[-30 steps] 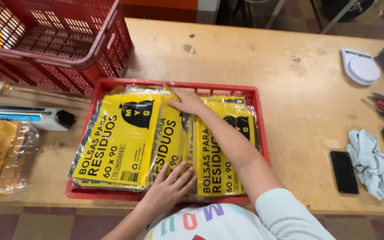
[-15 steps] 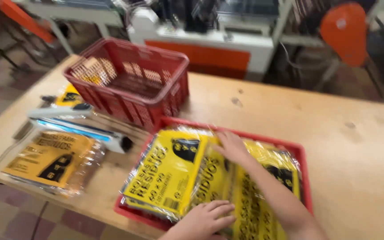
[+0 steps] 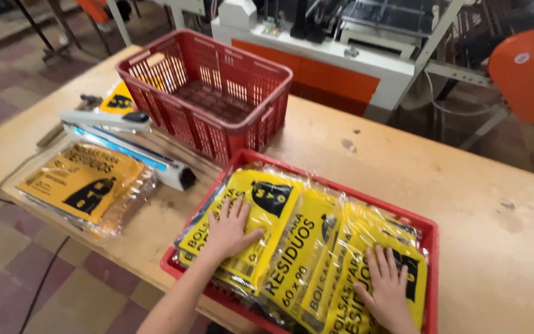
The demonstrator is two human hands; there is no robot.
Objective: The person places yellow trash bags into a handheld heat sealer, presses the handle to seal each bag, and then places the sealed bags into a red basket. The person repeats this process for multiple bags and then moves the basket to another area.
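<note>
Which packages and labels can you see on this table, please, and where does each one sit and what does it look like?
Yellow packs: flat clear-wrapped rows with black print, in the red tray; left hand and right hand press flat on them.
Loose pack stack: same yellow, at the table's left edge.
Yellow pack: partly hidden behind the red basket.
Round white sticker: on the orange chair back.

Red tray's (image 3: 431, 247) near edge cut off

Wooden table (image 3: 403, 179), tiled floor (image 3: 7, 272)
</note>
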